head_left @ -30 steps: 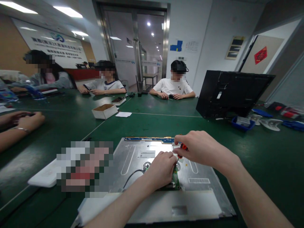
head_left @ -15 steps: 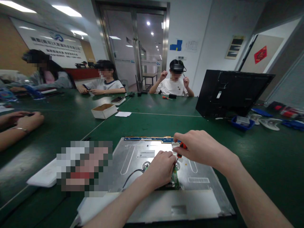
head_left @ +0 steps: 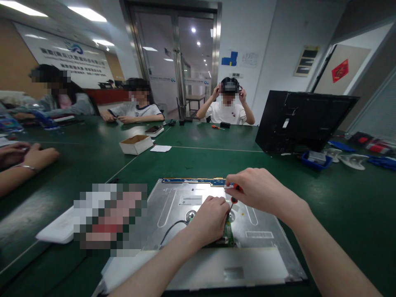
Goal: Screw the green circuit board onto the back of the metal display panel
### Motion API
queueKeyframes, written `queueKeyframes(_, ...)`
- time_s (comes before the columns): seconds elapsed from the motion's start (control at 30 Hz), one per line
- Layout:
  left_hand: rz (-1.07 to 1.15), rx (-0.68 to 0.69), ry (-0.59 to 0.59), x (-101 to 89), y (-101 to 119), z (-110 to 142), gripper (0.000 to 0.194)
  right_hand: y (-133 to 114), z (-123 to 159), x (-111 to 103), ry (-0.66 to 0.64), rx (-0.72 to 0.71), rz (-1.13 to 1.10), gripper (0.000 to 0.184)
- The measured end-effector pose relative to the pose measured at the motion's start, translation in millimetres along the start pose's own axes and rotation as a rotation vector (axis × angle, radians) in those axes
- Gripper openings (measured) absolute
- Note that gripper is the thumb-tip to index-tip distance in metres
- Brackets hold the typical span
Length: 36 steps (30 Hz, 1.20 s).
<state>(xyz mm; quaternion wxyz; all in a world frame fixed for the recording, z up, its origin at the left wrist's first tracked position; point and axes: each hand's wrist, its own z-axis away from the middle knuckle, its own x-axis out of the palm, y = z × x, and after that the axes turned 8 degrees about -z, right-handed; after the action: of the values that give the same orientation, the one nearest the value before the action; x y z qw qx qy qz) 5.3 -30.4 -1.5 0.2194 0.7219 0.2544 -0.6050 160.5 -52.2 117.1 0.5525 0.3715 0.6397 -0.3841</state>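
My right hand [head_left: 258, 189] is closed on the red-and-black handle of a screwdriver [head_left: 234, 200], which is tilted with its shaft pointing down. My left hand [head_left: 212, 218] has its fingers curled together right beside the lower shaft, over a green circuit board [head_left: 229, 236]. Whatever those fingers pinch is hidden, and so is the screwdriver's tip. Under both hands lies a silver metal-backed display panel [head_left: 262, 262]. A blue board strip [head_left: 188, 181] runs along its far edge, and a dark cable [head_left: 168, 233] curves left of the green board.
A dark monitor [head_left: 297, 119] stands at the back right beside a blue tray [head_left: 315, 160]. An open white box [head_left: 136, 144] and a paper slip [head_left: 161, 148] lie ahead on the green table [head_left: 198, 161]. Co-workers sit around; one's hands [head_left: 38, 159] are at left.
The screwdriver handle appears slightly turned in my right hand, which has shifted very little. My left hand stays put. The person across has raised both hands to their headset.
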Motion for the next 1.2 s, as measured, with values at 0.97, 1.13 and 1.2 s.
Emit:
queueKeyframes(0.97, 0.044, 0.004, -0.006, -0.2, -0.4, 0.5, 0.015, -1.0, 8.5, -2.7, -0.002, -0.051, -0.081, 0.014)
queueKeyframes(1.13, 0.032, -0.005, -0.005, -0.3, -0.5, 0.5, 0.014, -1.6, 2.4, 0.4, 0.03, 0.055, 0.069, 0.023)
queueKeyframes(1.2, 0.041, -0.001, -0.003, 0.0, -0.8, 0.5, 0.013, -1.8, 0.7, 1.0, 0.026, 0.069, 0.096, 0.026)
